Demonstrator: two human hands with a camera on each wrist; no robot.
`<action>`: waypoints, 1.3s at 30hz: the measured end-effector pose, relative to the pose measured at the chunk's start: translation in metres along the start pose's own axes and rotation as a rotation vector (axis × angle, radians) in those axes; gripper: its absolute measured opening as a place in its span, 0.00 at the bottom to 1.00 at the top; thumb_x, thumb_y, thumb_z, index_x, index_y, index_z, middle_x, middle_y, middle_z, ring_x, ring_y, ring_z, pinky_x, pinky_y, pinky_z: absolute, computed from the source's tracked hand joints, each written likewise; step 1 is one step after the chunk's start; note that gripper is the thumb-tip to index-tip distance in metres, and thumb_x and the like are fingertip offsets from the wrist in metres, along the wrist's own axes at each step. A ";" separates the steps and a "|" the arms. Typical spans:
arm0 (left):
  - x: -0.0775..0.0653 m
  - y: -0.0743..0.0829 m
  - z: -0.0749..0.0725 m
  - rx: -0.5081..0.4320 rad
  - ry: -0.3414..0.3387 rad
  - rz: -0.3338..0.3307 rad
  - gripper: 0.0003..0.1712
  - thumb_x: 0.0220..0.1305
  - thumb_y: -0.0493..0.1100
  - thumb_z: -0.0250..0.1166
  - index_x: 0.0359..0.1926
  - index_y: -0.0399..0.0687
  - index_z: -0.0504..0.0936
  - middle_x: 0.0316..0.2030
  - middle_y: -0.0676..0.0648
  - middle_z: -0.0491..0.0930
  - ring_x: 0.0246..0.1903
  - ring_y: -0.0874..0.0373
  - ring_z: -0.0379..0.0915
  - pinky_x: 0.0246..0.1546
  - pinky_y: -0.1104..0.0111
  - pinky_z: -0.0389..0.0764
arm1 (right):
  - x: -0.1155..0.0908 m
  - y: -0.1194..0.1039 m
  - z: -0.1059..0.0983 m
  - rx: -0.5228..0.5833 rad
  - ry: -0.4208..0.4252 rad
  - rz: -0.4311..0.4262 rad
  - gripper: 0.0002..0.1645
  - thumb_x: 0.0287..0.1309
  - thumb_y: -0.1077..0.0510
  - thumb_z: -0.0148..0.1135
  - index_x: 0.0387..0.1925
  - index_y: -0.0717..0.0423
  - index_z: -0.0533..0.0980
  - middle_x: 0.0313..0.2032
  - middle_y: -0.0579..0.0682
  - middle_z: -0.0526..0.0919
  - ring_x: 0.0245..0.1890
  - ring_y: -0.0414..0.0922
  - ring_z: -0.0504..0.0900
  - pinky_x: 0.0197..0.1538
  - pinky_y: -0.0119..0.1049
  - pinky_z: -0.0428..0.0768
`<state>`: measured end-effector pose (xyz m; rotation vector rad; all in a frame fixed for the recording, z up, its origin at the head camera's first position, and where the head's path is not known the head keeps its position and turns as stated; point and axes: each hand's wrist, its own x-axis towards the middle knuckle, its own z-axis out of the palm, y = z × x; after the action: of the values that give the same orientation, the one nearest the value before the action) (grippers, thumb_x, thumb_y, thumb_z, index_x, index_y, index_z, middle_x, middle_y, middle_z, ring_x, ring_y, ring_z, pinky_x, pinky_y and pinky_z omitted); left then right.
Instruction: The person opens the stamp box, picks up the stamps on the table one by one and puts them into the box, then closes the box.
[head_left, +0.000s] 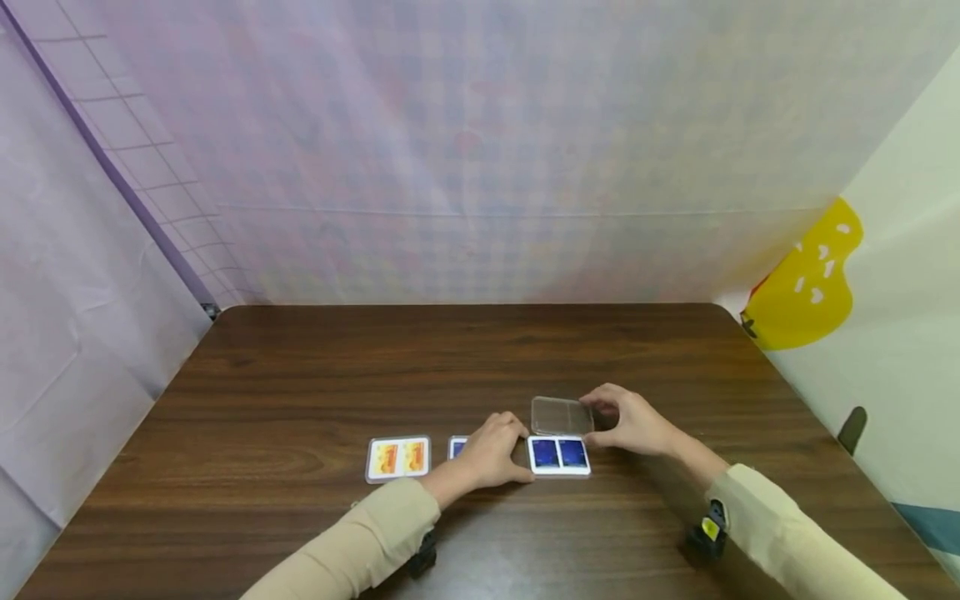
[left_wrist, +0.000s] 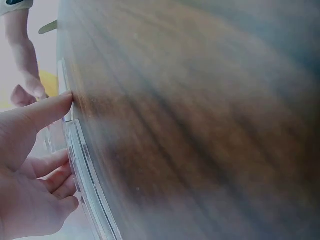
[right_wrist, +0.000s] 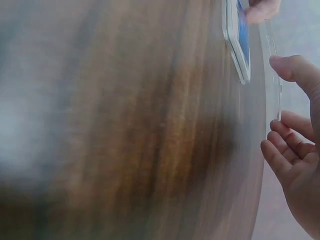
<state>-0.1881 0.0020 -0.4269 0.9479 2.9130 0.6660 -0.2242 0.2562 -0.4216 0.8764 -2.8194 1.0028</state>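
On the table, my right hand [head_left: 626, 423] pinches the right edge of a clear plastic lid [head_left: 558, 415] between thumb and fingers. This lid is raised at the back edge of a flat white case [head_left: 558, 470] with two blue cards or labels; whether they are joined cannot be told. At that case's left side, my left hand [head_left: 491, 450] grips its edge with thumb and index finger spread to the front and back corners. Another blue-and-white case [head_left: 456, 447] is mostly hidden beneath the left hand. In the right wrist view the lid [right_wrist: 274, 95] stands apart from the case [right_wrist: 237, 45].
To the left lies a flat clear case [head_left: 399, 480] holding two orange-and-yellow pictures. All the cases sit in a row on the dark wooden table [head_left: 450, 358]. A pale checked curtain [head_left: 465, 167] hangs behind the table's far edge.
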 end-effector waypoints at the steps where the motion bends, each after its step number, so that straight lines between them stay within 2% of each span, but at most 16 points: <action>1: 0.000 0.000 0.000 0.001 0.000 -0.001 0.32 0.39 0.53 0.74 0.44 0.41 0.78 0.42 0.49 0.74 0.45 0.56 0.68 0.49 0.72 0.70 | -0.003 -0.001 0.000 -0.002 -0.002 -0.009 0.31 0.36 0.54 0.74 0.44 0.63 0.75 0.41 0.51 0.78 0.42 0.47 0.78 0.45 0.40 0.78; 8: -0.001 0.000 -0.001 0.003 -0.003 -0.011 0.32 0.40 0.54 0.73 0.45 0.41 0.78 0.43 0.49 0.74 0.46 0.56 0.68 0.49 0.71 0.71 | -0.020 -0.009 0.005 0.022 -0.032 -0.042 0.31 0.36 0.54 0.74 0.44 0.61 0.75 0.42 0.49 0.77 0.41 0.43 0.77 0.44 0.38 0.78; 14: -0.002 0.000 -0.001 -0.002 -0.010 -0.014 0.31 0.40 0.53 0.73 0.45 0.41 0.78 0.43 0.49 0.74 0.46 0.55 0.68 0.49 0.70 0.71 | -0.027 -0.012 0.013 -0.024 -0.059 -0.054 0.30 0.37 0.50 0.74 0.44 0.57 0.75 0.42 0.44 0.77 0.42 0.40 0.76 0.45 0.36 0.76; 21: -0.001 0.000 -0.002 -0.003 -0.025 -0.011 0.31 0.41 0.53 0.73 0.45 0.41 0.78 0.43 0.49 0.74 0.46 0.56 0.68 0.49 0.70 0.71 | -0.025 -0.017 0.014 -0.087 -0.088 -0.040 0.30 0.37 0.46 0.73 0.43 0.57 0.77 0.41 0.44 0.78 0.42 0.42 0.76 0.45 0.39 0.76; 28: -0.001 -0.001 -0.004 0.001 -0.037 -0.006 0.30 0.41 0.53 0.73 0.45 0.42 0.79 0.43 0.50 0.74 0.46 0.56 0.68 0.48 0.71 0.71 | -0.021 -0.019 0.015 -0.125 -0.104 -0.051 0.30 0.33 0.47 0.74 0.42 0.58 0.78 0.39 0.43 0.78 0.41 0.41 0.76 0.45 0.39 0.75; 39: 0.000 -0.002 -0.004 0.118 -0.039 0.049 0.30 0.43 0.56 0.71 0.45 0.43 0.80 0.43 0.50 0.74 0.43 0.58 0.67 0.45 0.73 0.72 | -0.016 -0.020 0.017 -0.174 -0.122 -0.074 0.30 0.30 0.48 0.74 0.39 0.56 0.79 0.37 0.42 0.77 0.39 0.40 0.75 0.43 0.37 0.75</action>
<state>-0.1893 -0.0009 -0.4240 1.0334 2.9319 0.4755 -0.1975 0.2419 -0.4264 1.0450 -2.8926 0.7054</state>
